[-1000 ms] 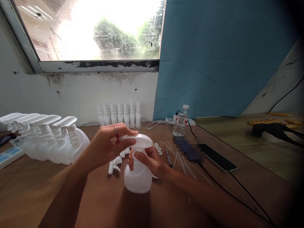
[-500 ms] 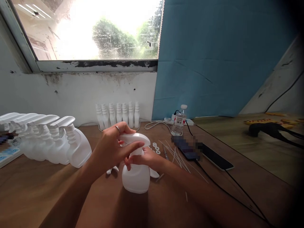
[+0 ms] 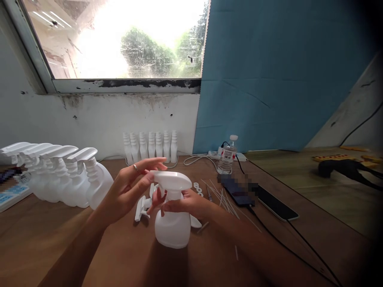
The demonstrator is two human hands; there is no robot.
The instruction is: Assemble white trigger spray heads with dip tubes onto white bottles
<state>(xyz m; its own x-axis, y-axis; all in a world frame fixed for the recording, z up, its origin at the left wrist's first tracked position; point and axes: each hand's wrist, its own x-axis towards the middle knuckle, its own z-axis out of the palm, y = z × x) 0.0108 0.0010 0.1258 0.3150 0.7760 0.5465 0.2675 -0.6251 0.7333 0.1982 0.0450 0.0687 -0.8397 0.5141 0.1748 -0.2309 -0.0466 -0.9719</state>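
Note:
A white spray bottle [image 3: 172, 229] stands upright on the brown table with a white trigger head [image 3: 175, 180] on its neck. My right hand [image 3: 193, 202] is closed round the neck below the head. At the nozzle end, my left hand [image 3: 127, 191] has its fingers stretched out and apart. Its thumb tip lies against or just beside the nozzle; I cannot tell which. Behind my left fingers lies a loose white trigger head [image 3: 141, 209], partly hidden. A white plastic piece [image 3: 196, 221] shows just right of the bottle.
Several white spray bottles [image 3: 100, 181] with heads stand in a row at left. Narrow white bottles [image 3: 151, 147] line the wall. White rings [image 3: 198, 189], thin tubes [image 3: 225, 199], a water bottle [image 3: 227, 155] and two phones [image 3: 277, 203] with cables lie rightward.
My left hand has come off the top of the trigger head, moved left and spread its fingers. My right hand stays on the neck. The view has shifted slightly.

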